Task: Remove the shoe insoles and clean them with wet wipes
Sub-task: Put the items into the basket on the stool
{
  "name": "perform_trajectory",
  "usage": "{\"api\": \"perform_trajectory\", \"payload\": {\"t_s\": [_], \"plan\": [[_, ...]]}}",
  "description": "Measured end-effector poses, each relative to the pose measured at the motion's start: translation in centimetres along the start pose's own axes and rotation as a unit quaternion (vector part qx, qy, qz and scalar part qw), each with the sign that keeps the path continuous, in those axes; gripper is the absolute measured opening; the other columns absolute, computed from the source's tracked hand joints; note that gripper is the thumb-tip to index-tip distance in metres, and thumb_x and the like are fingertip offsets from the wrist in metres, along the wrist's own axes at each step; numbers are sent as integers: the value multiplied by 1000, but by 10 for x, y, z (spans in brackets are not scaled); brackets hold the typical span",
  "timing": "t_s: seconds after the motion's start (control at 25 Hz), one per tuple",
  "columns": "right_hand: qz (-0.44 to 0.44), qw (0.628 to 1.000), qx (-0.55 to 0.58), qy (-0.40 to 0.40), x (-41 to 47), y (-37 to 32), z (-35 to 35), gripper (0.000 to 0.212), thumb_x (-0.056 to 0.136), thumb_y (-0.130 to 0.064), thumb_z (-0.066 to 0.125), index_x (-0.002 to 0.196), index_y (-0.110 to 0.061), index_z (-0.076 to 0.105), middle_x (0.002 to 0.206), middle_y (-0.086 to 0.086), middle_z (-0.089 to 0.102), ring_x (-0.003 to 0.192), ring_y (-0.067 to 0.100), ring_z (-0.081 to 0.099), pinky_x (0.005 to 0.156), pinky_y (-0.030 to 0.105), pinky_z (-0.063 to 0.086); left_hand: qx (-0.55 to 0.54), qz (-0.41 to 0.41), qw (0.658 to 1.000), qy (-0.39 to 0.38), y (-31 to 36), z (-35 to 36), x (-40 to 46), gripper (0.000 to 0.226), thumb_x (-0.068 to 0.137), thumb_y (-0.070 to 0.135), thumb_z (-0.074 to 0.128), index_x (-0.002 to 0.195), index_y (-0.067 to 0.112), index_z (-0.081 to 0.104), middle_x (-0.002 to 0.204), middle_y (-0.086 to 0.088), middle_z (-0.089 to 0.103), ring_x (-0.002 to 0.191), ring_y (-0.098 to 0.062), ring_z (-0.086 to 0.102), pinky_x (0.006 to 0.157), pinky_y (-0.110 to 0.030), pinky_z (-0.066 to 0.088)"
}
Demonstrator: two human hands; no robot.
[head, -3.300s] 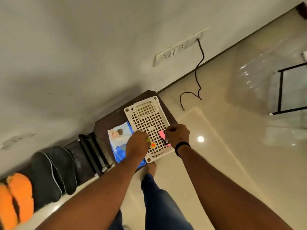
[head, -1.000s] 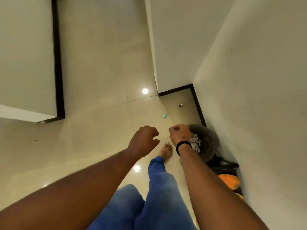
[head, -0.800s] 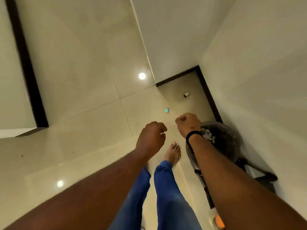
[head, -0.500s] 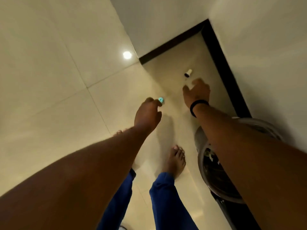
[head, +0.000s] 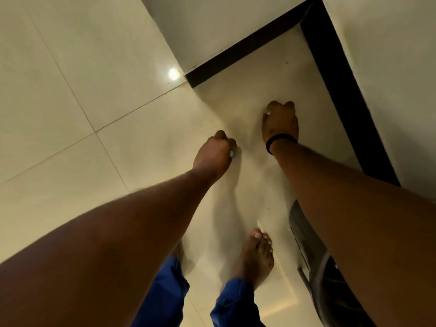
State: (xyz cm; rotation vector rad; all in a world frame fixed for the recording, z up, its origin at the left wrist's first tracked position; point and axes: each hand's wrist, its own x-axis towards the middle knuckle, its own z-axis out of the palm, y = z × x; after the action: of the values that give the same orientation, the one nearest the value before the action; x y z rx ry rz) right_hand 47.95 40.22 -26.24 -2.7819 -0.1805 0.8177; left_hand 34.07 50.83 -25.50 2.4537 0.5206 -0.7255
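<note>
Fingers point(head: 224, 138) of the left hand point(head: 213, 153) are curled round a small teal thing point(head: 231, 153) that peeps out at the edge of the fist, low over the floor point(head: 118, 102); those of the right hand point(head: 280, 121) are bent down onto the tile near the corner, pinching a small whitish thing point(head: 267, 113) too hidden to name. Going by size: the pale glossy floor fills most of the view, edged by a dark skirting point(head: 342, 90) under two walls; a round dark bin point(head: 330, 279) sits at the lower right, partly behind the right forearm; a bare foot point(head: 253, 256) and blue trouser cuffs point(head: 233, 300) stand beside it; a black band point(head: 279, 140) circles the right wrist. No shoe, insole or wipe shows here, so the task's own things lie out of view. The step in hand looks like tidying small bits off the floor, apart from the cleaning itself. Next, both hands would need to lift clear and likely drop the bits into the bin close by.
</note>
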Motion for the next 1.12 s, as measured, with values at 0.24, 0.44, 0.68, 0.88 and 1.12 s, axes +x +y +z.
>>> {"api": "perform_trajectory", "payload": {"t_s": [0.24,0.44,0.68,0.88,1.12], "plan": [[15,999,32,-16,-42,-10,-23,29,90,-7,50,118,-8,59,122,18,49,94,34,61,75,29,46,-50,-22,998,22,16,-30,-28,38,79,19,74,117,15,70,115,-9,58,92,-30,63,76,-29,51],[9,995,82,-52,-130,-25,-115,54,88,-9,51,141,-17,48,134,15,43,112,32,57,96,35,48,-85,-35,996,-23,51,-127,-103,40,72,14,83,111,16,74,112,-5,65,97,-21,63,77,-25,45],[37,984,162,-58,-318,-41,-321,34,86,-17,66,119,-14,59,110,7,64,101,25,61,85,30,49,-106,-6,994,-29,150,-303,-281,38,68,12,84,105,15,76,107,-5,65,93,-20,64,78,-28,50],[108,979,175,-5,-468,-32,-481,36,79,-30,78,105,-14,60,96,1,59,87,19,54,73,25,39,-137,100,985,-4,250,-410,-388,32,67,10,82,99,13,78,98,-1,75,86,-16,70,81,-28,56],[194,935,260,147,-625,24,-562,18,72,-15,79,86,-16,68,98,7,69,93,27,66,82,33,53,-63,318,945,-37,371,-416,-484,23,64,15,82,86,17,77,82,0,75,75,-13,66,73,-28,52]]}}
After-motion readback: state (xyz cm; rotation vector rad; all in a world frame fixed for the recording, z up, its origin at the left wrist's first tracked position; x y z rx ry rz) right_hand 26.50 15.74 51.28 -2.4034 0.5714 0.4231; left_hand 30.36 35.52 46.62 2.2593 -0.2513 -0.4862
